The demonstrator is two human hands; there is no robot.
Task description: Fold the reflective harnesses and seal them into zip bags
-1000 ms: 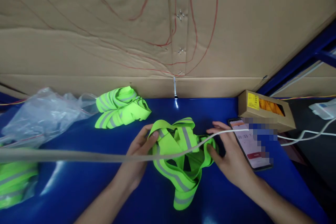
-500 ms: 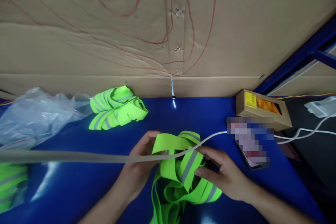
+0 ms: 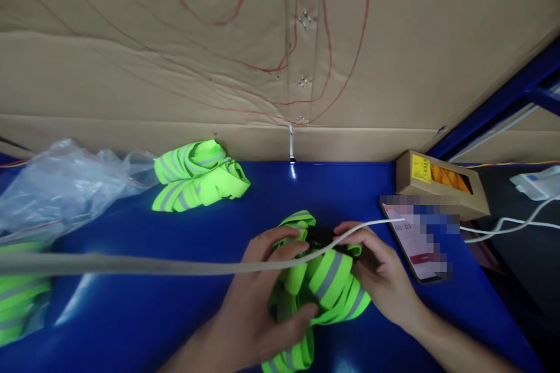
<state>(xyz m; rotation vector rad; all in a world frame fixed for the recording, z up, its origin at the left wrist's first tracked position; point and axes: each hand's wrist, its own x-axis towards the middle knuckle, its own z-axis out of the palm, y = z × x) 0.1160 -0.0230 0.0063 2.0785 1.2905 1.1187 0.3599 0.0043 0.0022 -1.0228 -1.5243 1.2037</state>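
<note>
A tangled neon-yellow strap with grey reflective stripes point(image 3: 330, 280) lies between my hands above the blue table. My left hand point(image 3: 262, 291) is curled round its left side, with the thumb across the lower part and the fingers at the upper loops. On the right side, my right hand point(image 3: 380, 274) grips the strap, its fingertips partly behind the loops. Lower loops hang toward the near edge of the view. A white cable point(image 3: 175, 265) crosses in front of the left hand and the strap.
Another folded neon strap bundle point(image 3: 199, 178) lies by the cardboard wall point(image 3: 175, 81). Clear plastic bags point(image 3: 70, 186) are at the left, one with neon straps point(image 3: 21, 297). A phone point(image 3: 415, 242) and a small cardboard box point(image 3: 441, 183) sit at the right.
My left hand has moved right and nearer, reaching over the strap with its thumb now across it. The strap loops have shifted and bunched up. The view has moved slightly.
</note>
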